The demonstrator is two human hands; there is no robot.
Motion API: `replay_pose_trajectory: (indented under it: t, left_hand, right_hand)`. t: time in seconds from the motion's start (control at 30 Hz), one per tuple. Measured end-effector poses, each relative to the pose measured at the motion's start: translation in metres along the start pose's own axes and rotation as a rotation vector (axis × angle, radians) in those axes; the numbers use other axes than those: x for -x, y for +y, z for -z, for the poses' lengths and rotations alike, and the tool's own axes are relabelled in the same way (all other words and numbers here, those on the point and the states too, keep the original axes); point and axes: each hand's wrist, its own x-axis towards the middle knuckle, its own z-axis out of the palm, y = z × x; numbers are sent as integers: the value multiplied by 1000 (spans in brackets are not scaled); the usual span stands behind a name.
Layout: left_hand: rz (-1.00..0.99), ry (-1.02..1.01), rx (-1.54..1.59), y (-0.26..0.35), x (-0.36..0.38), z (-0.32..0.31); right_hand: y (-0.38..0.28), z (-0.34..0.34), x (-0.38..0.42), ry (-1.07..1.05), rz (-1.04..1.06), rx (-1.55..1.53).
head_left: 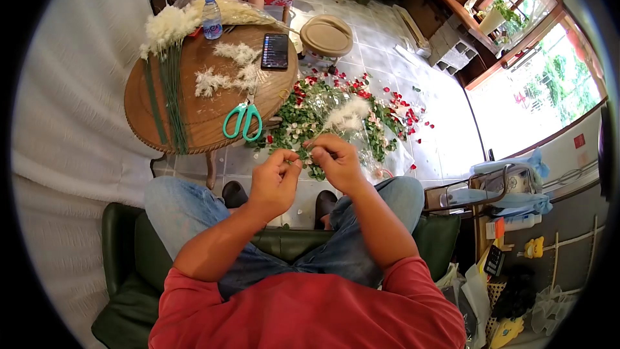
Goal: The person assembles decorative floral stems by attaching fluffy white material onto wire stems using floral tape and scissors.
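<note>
While both hands meet above the knees, the left hand and right hand pinch a white fluffy sprig between closed fingertips; green scissors lie on the round table, far left.

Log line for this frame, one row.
left hand: pinches plume stem | right hand: pinches stem | plume: white, above hands | scissors: on table
</note>
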Motion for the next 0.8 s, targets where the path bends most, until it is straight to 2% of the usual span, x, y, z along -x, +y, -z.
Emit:
replay_pose_trajectory:
  t: [0.1, 0.2, 0.23, 0.27, 0.3, 0.37, 0.43, 0.5, 0.57, 0.63, 0.7, 0.77, 0.8]
  left_hand:
    - [-48, -3, -120, 4, 1, 4]
    - [-134, -11, -209, 2, 3, 2]
    - [-49, -39, -127, 4, 4, 0]
    - [36, -68, -46, 7, 4, -1]
    - [36, -70, -46, 12, 4, 1]
    - [292, -163, 166, 24, 3, 5]
    - [350, -190, 276, 27, 3, 5]
    - [408, -219, 385, 29, 1, 6]
    - [540, -268, 672, 29, 0, 8]
    - [550, -300, 725, 26, -1, 11]
    - [562, -333, 777, 19, -2, 6]
    - [237, -119, 268, 10, -2, -6]
    - [239, -118, 267, 4, -4, -6]
  right_hand:
    - [-14, 12, -4, -84, 120, 157]
    - [-13, 16, -5, -65, 105, 164]
    - [-14, 16, -5, -64, 105, 165]
    - [-15, 15, -3, -51, -11, 133]
    - [-16, 14, -2, -39, -126, 102]
    - [-10, 9, 0, 0, -167, 39]
    - [-9, 3, 2, 38, -207, -23]
    - [-12, -2, 3, 53, -303, -284]
    - [-15, -6, 3, 77, -252, -323]
    - [-15, -10, 2, 99, -201, -362]
    - [-9, -13, 3, 132, -264, -458]
    - [-2, -12, 4, 134, -247, -421]
    - [-3, -13, 4, 136, -230, -386]
